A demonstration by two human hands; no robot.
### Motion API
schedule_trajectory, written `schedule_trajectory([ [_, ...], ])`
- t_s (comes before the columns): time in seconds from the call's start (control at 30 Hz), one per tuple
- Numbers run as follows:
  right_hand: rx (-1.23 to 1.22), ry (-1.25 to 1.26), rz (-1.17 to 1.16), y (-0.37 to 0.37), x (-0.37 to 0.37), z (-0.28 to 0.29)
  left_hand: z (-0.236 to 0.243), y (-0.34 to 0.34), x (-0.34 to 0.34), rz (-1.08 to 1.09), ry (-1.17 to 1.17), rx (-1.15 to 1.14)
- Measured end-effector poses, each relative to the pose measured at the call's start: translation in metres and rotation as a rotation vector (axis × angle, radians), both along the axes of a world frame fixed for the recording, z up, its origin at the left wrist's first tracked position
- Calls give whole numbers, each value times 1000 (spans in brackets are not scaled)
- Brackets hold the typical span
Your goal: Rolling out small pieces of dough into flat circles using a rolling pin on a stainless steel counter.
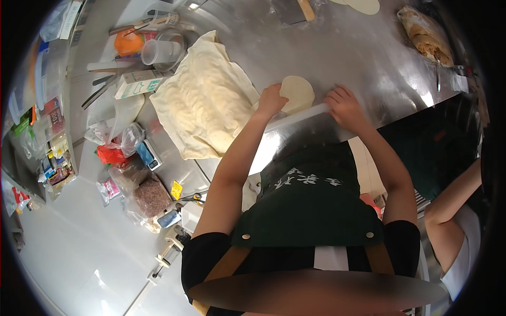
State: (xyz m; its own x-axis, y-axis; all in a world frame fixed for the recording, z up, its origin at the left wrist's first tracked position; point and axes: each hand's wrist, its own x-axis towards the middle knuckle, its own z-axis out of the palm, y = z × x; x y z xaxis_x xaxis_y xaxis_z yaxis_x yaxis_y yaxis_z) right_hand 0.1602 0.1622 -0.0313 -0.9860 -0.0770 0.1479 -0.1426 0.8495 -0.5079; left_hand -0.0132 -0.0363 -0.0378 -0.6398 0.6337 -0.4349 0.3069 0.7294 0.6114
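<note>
A thin, pale round of dough [298, 94] lies on the steel worktop near its front edge. My left hand [271, 101] pinches its left side, thumb over the dough. In front of the round lies a white rolling pin [300, 116], slanting up to the right. My right hand [345, 108] is on the pin's right end with fingers bent over it; the palm hides that end. Left of my left hand, a large cream-coloured cloth or sheet [205, 100] is spread in folds, with something lumpy beneath it that I cannot make out.
Behind the cloth stand clear plastic tubs [158, 52] and a carton [138, 83]. Bags and a blue-edged scale [148, 154] crowd the left. Far right lies a bag of brown filling [426, 34]. More dough rounds [363, 5] lie at the far edge. Another person's arm [453, 200] is at my right.
</note>
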Motion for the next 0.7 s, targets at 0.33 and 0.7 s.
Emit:
schedule_trajectory([
  [0.33, 223, 15, -249, -31, -49, -29, -25, 12, -22, 175, -174, 128],
  [0.7, 250, -56, -321, -32, -86, -34, -10, 31, -25, -204, 32, -157],
])
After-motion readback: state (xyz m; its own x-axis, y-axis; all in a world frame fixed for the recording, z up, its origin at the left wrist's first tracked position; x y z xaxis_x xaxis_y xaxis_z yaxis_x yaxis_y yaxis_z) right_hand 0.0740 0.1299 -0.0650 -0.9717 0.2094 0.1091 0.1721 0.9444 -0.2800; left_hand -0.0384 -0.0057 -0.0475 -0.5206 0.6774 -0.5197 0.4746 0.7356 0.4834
